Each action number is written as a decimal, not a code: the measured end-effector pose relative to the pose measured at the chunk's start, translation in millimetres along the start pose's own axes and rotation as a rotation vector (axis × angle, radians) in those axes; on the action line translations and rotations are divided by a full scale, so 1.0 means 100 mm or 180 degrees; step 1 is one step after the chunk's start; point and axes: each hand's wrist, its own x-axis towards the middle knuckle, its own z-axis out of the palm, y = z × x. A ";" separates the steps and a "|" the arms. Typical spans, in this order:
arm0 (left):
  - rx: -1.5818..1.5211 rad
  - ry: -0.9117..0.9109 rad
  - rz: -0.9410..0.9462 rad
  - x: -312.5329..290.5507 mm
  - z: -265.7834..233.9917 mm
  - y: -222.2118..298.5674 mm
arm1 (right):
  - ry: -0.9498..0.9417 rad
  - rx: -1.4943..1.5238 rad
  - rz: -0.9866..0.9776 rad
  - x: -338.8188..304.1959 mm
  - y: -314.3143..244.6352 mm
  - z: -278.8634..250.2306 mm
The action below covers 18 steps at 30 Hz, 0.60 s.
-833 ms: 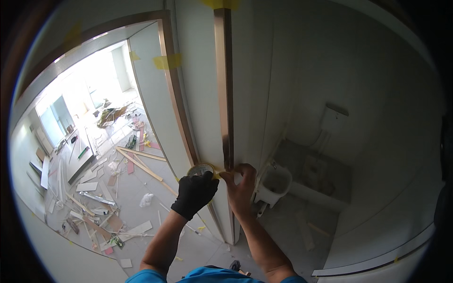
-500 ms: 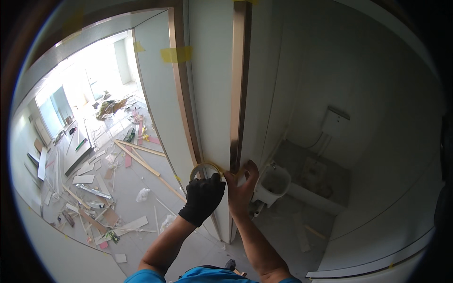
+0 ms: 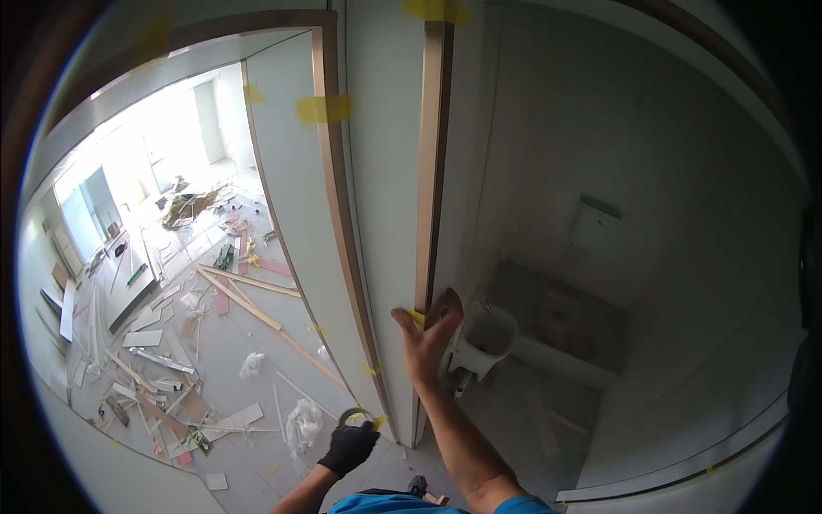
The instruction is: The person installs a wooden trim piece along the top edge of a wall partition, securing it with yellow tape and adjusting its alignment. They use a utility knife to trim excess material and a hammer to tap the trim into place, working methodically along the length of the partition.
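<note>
Gloved left hand, gripping the tape roll, has dropped toward 7 o'clock; right hand spreads around brown trim, yellow strip apparently torn free.

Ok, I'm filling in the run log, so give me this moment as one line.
left hand: gloved, holding tape roll | right hand: bare, spread across trim strip, thumb at yellow tape | floor: wood strips

Satin-smooth trim, apparently metal in the dim view, catches light against a matt wall panel; papery tape, matt cloth glove, bare wood strips.
</note>
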 end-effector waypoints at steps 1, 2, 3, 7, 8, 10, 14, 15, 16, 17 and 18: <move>-0.0085 0.0012 -0.0280 -0.15 0.00 -0.11 | -0.0048 0.0207 0.0022 -0.03 0.02 -0.09; -0.0477 -0.0035 -0.0682 -0.35 0.00 -0.24 | -0.0096 0.0415 0.0045 -0.08 0.05 -0.21; -0.0873 -0.0076 -0.1054 -0.47 -0.03 -0.35 | -0.0124 0.0613 0.0045 -0.08 0.06 -0.28; -0.0554 -0.0041 -0.1461 -1.11 -0.08 -0.75 | -0.0014 -0.0247 -0.0658 -0.02 -0.01 -0.31; -0.0224 -0.0123 -0.1389 -1.27 -0.05 -0.87 | -0.0047 -0.0385 -0.0659 0.00 -0.05 -0.32; -0.0412 0.0041 -0.1574 -1.32 -0.28 -0.63 | -0.0138 -0.0653 -0.0702 0.05 -0.12 -0.30; -0.0101 -0.0090 -0.1137 -1.31 -0.10 -0.77 | -0.0479 -0.1254 -0.0816 0.30 -0.18 -0.33; -0.0478 -0.0145 -0.1140 -1.28 -0.10 -0.72 | -0.0586 -0.1417 -0.0808 0.30 -0.16 -0.31; -0.0449 -0.0147 -0.1050 -1.27 -0.01 -0.77 | -0.0701 -0.1598 -0.0800 0.28 -0.14 -0.31; -0.0418 -0.0148 -0.0959 -1.26 0.07 -0.82 | -0.0816 -0.1778 -0.0790 0.26 -0.13 -0.31; -0.0592 -0.0225 -0.1044 -1.23 0.04 -0.77 | -0.0776 -0.1840 -0.0855 0.26 -0.10 -0.31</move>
